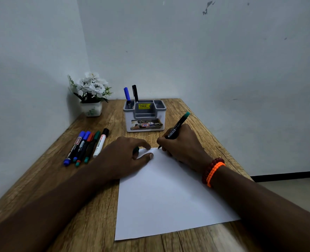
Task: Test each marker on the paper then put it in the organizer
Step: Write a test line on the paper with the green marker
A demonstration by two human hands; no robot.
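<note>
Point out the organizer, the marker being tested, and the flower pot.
organizer (144, 122): head view, white front wall.
green-ended marker (177, 125): head view, black barrel above the right hand (182, 145).
flower pot (92, 108): head view, white pot's front.

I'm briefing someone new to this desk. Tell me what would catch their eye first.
The right hand presses a green-ended marker to the far edge of the white paper, while the left hand pins that edge, a green cap between its fingers. Behind stands the organizer with two markers in it; five more lie in a row to the left.
</note>
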